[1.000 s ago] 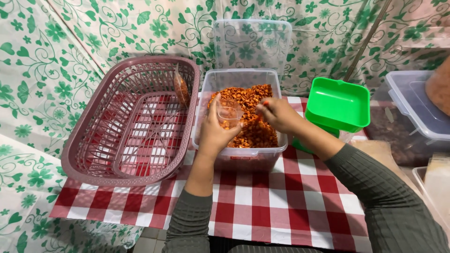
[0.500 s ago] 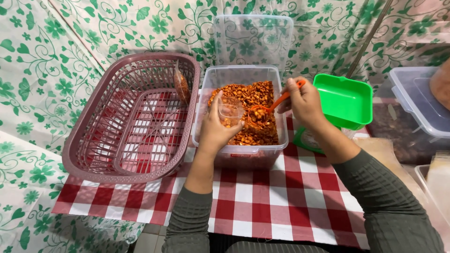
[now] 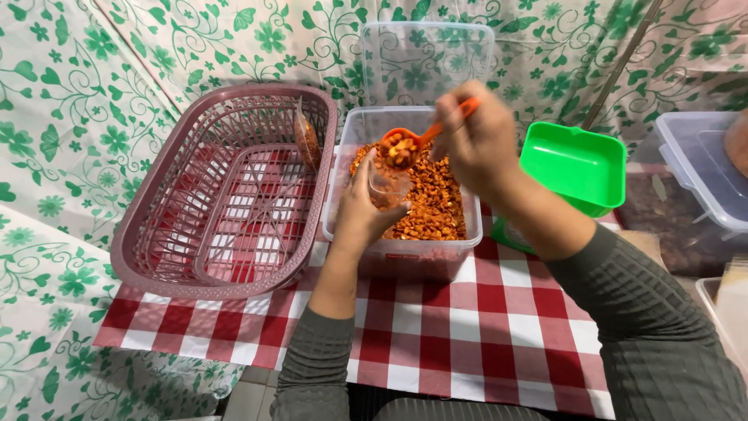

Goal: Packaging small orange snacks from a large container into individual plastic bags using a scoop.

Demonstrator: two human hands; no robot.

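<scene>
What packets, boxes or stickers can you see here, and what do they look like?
Small clear bag: in the left hand, over the tub.
Filled packet: leaning inside the pink basket, clear, orange-brown filling.
Clear tub: centre, rectangular, small red sticker in front.
Green container: right, rectangular.

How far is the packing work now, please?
Done: one filled packet leans inside the pink basket. In hand: the right hand holds an orange spoon heaped with snack over the small clear bag in the left hand. Left: the clear tub holds plenty.
</scene>
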